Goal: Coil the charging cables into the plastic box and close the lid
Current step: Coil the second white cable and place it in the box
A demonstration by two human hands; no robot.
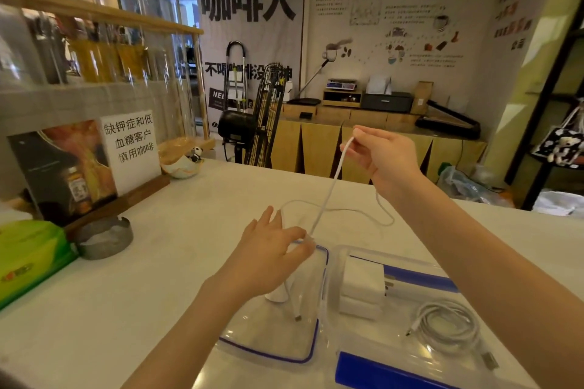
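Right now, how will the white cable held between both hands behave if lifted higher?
Probably floppy: the cable sags between the left hand and right hand, with slack looping on the table. Likely light, since fingertip pinches hold it. Its loose end would probably dangle and swing.

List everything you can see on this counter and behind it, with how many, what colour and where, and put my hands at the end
loose cable: one, white, strung between both hands, slack looping on the counter
coiled cable: one, white, inside the plastic box
plastic box: one, clear with blue clips, near right on the counter
chargers: two, white, stacked in the box
lid: one, clear with blue rim, left of the box
ashtray: one, grey metal, left
tissue pack: one, green, far left
sign stand: one, wooden base, back left
fan: one, black, behind the counter
left hand: pinches the cable over the lid
right hand: pinches the cable, raised
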